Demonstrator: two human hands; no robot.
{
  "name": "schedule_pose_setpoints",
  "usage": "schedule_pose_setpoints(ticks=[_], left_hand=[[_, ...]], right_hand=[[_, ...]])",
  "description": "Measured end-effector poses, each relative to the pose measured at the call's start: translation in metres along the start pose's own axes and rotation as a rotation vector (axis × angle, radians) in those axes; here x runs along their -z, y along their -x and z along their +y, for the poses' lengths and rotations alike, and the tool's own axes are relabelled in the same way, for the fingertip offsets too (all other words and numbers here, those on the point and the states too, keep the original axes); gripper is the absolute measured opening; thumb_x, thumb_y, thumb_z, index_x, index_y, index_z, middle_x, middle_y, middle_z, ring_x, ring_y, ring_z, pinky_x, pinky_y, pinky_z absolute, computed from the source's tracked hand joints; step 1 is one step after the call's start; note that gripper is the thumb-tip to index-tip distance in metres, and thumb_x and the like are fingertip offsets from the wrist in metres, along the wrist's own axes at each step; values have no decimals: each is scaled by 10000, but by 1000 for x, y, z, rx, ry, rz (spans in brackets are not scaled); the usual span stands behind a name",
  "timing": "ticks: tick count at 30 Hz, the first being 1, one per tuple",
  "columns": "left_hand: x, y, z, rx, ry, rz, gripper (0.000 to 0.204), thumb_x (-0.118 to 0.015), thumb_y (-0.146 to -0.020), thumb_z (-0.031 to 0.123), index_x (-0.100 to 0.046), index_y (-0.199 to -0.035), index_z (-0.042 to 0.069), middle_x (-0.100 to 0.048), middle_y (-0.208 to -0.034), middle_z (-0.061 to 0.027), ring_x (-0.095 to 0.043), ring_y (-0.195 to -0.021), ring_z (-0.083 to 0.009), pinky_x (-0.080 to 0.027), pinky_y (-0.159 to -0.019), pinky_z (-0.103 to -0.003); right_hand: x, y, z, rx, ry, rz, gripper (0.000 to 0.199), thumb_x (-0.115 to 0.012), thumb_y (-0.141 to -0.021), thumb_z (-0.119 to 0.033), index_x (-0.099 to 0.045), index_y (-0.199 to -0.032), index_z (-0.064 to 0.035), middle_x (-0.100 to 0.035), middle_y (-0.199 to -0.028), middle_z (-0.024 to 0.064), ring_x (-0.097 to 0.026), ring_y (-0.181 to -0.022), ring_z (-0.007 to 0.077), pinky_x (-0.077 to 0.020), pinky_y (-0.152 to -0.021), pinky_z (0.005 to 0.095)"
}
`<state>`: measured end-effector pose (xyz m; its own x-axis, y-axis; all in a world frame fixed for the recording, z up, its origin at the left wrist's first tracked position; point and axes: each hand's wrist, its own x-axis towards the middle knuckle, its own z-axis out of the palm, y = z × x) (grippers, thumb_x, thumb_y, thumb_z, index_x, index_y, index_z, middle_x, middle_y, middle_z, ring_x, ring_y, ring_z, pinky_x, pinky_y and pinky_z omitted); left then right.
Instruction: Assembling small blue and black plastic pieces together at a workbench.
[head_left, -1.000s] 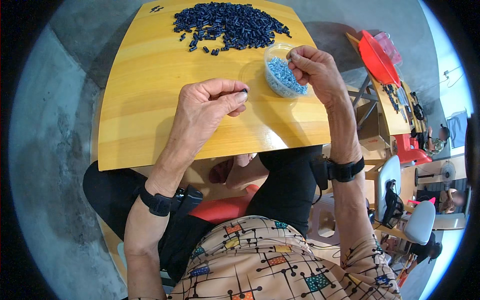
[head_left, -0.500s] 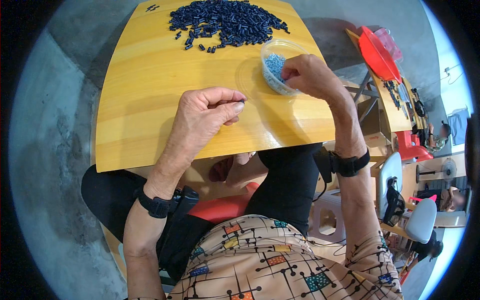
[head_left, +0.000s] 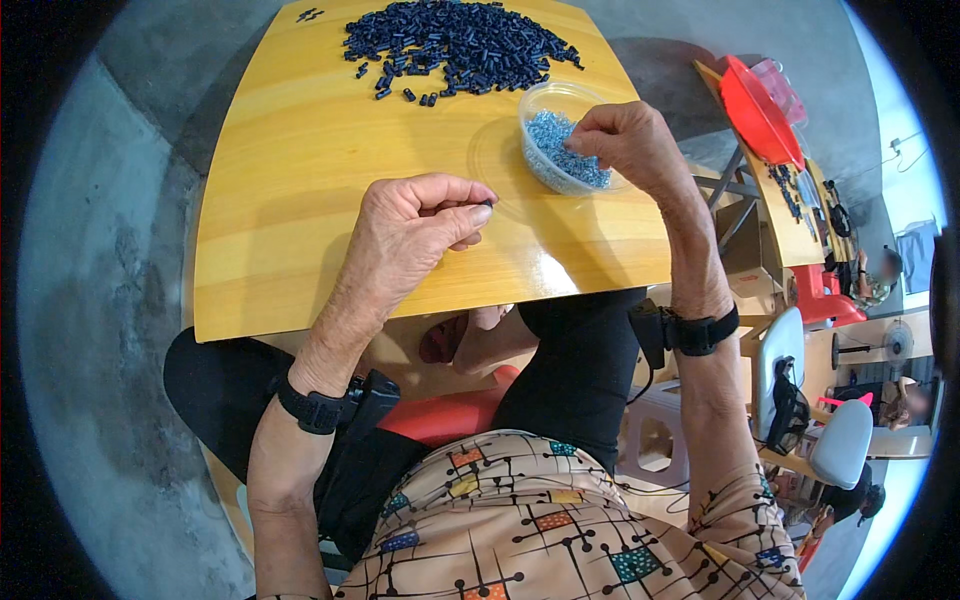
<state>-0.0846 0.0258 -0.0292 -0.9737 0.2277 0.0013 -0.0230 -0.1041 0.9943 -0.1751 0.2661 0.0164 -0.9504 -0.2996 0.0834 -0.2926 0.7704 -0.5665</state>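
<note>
My left hand (head_left: 412,222) is over the near middle of the yellow table (head_left: 290,230), thumb and forefinger pinched on a small black piece (head_left: 488,204). Only the piece's dark end shows at the fingertips. My right hand (head_left: 632,145) hovers over a round clear plastic tub (head_left: 535,163), its fingertips pressed together. Whatever they hold, if anything, is too small to make out. Many tiny shiny silver-blue pieces (head_left: 548,132) lie in the tub. Beyond both hands spreads a big pile of short black cylindrical parts (head_left: 460,48).
A few dark bits (head_left: 310,14) lie at the table's far left corner. To the right, another table carries a red basin (head_left: 762,108) and black parts. Below it are a cardboard box (head_left: 750,255) and a pale chair (head_left: 780,360). Other people sit farther right.
My right hand has risen slightly out of the tub, showing more of the shiny pieces. My left hand stays nearly in place, still pinching the black piece.
</note>
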Motion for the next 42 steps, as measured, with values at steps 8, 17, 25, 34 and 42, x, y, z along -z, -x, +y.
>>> schedule_pose_setpoints(ticks=[8, 17, 25, 34, 42], left_hand=[[-1, 1, 1, -6, -5, -12, 156, -644, -798, 75, -654, -934, 0, -649, -783, -45, -574, -650, -69, -480, -596, -198], [-4, 2, 4, 31, 78, -4, 170, -646, -805, 102, -648, -942, 2, -647, -791, -52, -584, -672, -86, -487, -614, -209], [-5, 1, 8, 32, 146, -16, 183, -636, -818, 117, -640, -956, -3, -638, -791, -57, -585, -675, -93, -491, -620, -214], [-15, 0, 4, 59, 170, -41, 195, -629, -830, 141, -638, -948, -13, -632, -778, -58, -578, -662, -91, -491, -613, -218], [-13, 2, 2, 81, 135, -11, 194, -633, -828, 140, -638, -939, -19, -633, -778, -65, -577, -653, -95, -491, -609, -219]], right_hand=[[8, 6, 5, -54, -421, -79, 140, -584, -836, -115, -630, -866, 12, -594, -687, 4, -505, -566, 34, -395, -485, 166], [8, 8, 2, -92, -588, -23, 118, -567, -847, -67, -617, -904, 24, -628, -759, 56, -554, -584, 66, -442, -494, 185], [7, 6, -3, -65, -536, 11, 109, -566, -854, -58, -626, -906, 17, -640, -756, 47, -571, -586, 56, -459, -508, 174], [9, 9, -11, 81, -10, 189, 86, -628, -773, -76, -670, -780, 0, -628, -643, 45, -574, -570, 74, -447, -497, 215], [13, 12, 4, -31, -396, 112, 109, -637, -776, -92, -671, -817, 3, -635, -667, 40, -549, -549, 64, -419, -473, 197]])
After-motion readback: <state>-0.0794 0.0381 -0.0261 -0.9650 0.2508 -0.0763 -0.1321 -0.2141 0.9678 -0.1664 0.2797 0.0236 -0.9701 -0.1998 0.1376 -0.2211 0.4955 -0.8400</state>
